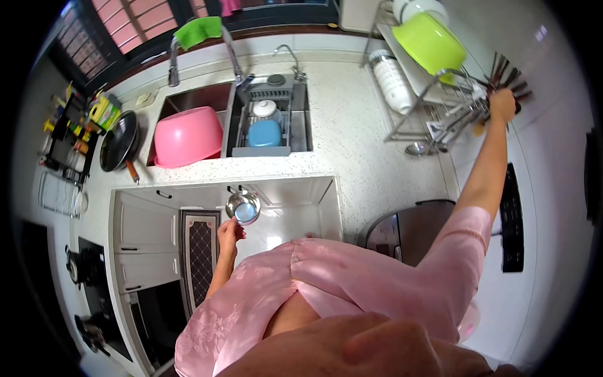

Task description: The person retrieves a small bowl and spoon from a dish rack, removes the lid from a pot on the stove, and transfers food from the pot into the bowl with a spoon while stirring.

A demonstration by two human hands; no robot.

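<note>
My left hand (230,235) pinches the rim of a small shiny metal bowl (243,208), held out over the floor in front of the cabinets. The bowl's inside faces up and looks bluish, but I cannot make out its contents. At the far right, my right hand (502,107) reaches up among the utensils by the wall, its fingers curled and partly hidden. Dark chopsticks (504,70) fan out just above that hand. Metal spoons and ladles (453,122) hang or stand beside it, at the end of the dish rack (408,129).
A pink basin (188,137) sits in the left sink; a grey drainer (260,151) with a blue container (264,134) fills the right one. A lidded pan (120,141) rests left. The rack holds a green basin (430,43) and stacked white bowls (392,81).
</note>
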